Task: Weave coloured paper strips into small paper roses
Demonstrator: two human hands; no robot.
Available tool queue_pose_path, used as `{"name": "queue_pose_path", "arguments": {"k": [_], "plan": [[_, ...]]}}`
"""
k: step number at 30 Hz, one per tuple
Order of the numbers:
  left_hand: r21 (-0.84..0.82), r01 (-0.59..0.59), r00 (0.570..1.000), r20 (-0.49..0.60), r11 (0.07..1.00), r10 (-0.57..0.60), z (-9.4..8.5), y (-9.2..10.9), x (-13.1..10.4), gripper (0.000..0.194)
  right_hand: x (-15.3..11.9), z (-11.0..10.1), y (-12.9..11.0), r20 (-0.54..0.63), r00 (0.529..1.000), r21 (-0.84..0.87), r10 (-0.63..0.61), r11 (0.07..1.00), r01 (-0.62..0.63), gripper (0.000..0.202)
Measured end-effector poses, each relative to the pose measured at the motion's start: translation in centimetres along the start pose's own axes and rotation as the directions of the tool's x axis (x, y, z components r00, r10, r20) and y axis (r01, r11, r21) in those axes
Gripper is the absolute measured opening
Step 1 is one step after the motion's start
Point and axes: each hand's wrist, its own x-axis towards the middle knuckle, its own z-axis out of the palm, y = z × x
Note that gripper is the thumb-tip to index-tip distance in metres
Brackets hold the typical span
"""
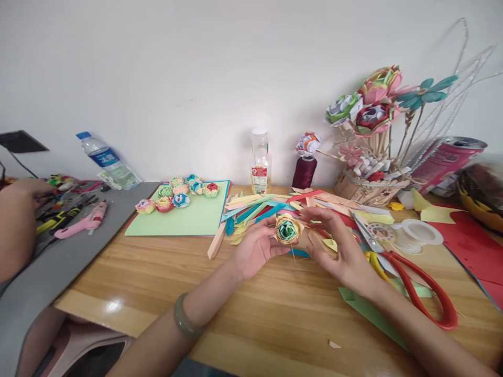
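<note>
Paper flower (288,229), green at the core with yellowish outer petals, is pinched in my left hand (255,248) above the wooden surface (243,314). On my feed, the right hand (346,254) curves just beside it, thumb and fingers spread apart; I cannot tell whether a fingertip touches a petal. Behind both I see piled colored paper strips (253,209), with scissors (373,241) near the right wrist and more paper blossoms (181,200) on a green sheet (176,225) to the left.
</note>
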Motion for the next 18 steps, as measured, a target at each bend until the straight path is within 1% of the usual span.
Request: {"name": "queue_pose_path", "arguments": {"k": [2,5,8,11,13,15,18], "plan": [[0.007,-0.021,1.0,0.012,1.0,0.021,0.14,0.0,-0.06,0.029,0.09,0.13,0.12,0.003,1.0,0.002,0.017,1.0,-0.017,0.042],[0.039,-0.026,1.0,0.013,0.999,0.025,0.34,-0.07,-0.18,0.032,0.23,0.26,0.29,0.028,1.0,-0.015,0.003,1.0,-0.003,0.043],[0.062,-0.004,1.0,-0.005,0.998,0.004,0.28,-0.12,-0.23,0.033,0.26,0.3,0.46,0.036,0.999,-0.081,-0.017,0.997,0.02,0.037],[0.1,0.029,1.0,-0.007,0.995,-0.028,0.17,-0.06,-0.27,0.028,0.2,0.37,0.6,0.038,0.999,-0.125,-0.03,0.992,0.035,0.032],[0.159,0.036,0.999,-0.037,0.987,-0.031,0.25,0.04,-0.31,0.027,0.12,0.46,0.71,0.061,0.997,-0.136,-0.042,0.99,0.05,0.033],[0.216,0.039,0.995,-0.1,0.976,-0.017,0.43,0.11,-0.35,0.027,0.05,0.53,0.81,0.086,0.995,-0.136,-0.045,0.989,0.057,0.034],[0.242,0.041,0.986,-0.17,0.969,0.001,0.7,0.11,-0.35,0.022,0.04,0.49,0.81,0.102,0.994,-0.117,-0.028,0.992,0.04,0.035]]}}
